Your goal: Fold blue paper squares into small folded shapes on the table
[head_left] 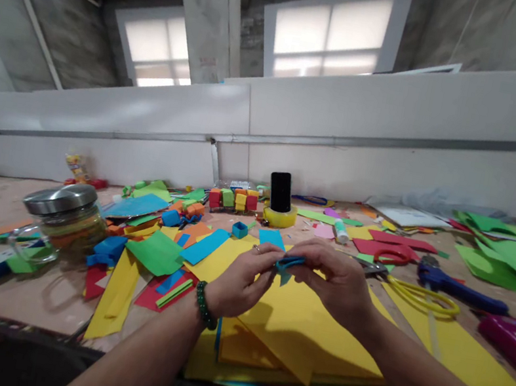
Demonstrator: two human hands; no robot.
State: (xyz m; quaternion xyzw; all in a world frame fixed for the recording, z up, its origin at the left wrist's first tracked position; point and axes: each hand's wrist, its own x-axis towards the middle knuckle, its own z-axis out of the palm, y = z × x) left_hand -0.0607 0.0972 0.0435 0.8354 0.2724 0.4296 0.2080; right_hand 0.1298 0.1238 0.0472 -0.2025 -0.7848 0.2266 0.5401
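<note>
Between my two hands is a small folded piece of blue paper [289,264], held above a stack of yellow paper sheets [294,326]. My left hand [247,278], with a green bead bracelet at the wrist, pinches its left side. Fingers of my right hand [335,280] close on its right side and top edge, partly covering it. Just beyond my hands lie a blue paper strip [272,239] and a small open blue paper box [239,230].
Scissors with yellow handles [424,299], red-handled scissors [396,256] and a dark blue tool [460,292] lie to the right. A lidded glass jar [68,219] stands left. A phone [281,192] leans upright on a tape roll [280,217] behind. Paper scraps surround the stack.
</note>
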